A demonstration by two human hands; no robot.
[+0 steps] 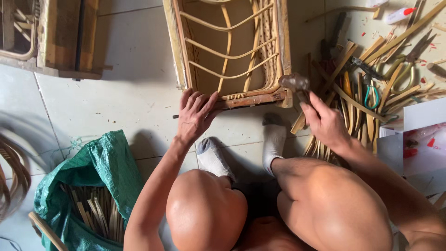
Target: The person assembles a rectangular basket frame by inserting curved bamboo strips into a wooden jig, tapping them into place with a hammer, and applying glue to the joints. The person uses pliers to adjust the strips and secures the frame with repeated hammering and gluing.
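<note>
- Upper centre: a rattan frame is stood on the floor, its lower rail within reach.
- Centre: the left hand is spread, its grip released, and pressed on the rail, apparently to steady it.
- Right of centre: a hammer is clenched in the right hand, its head raised beside the frame's corner.
- Lower left: cane sticks are kept in a green sack.

Green woven sack at lower left, open, full of thin cane sticks. Curved cane hoops at the left edge. Wooden frame piece top left on pale floor tiles. Loose pile of cane strips at right, with green-handled scissors and pliers lying among them. White tube with red cap top right. White box at right edge.
</note>
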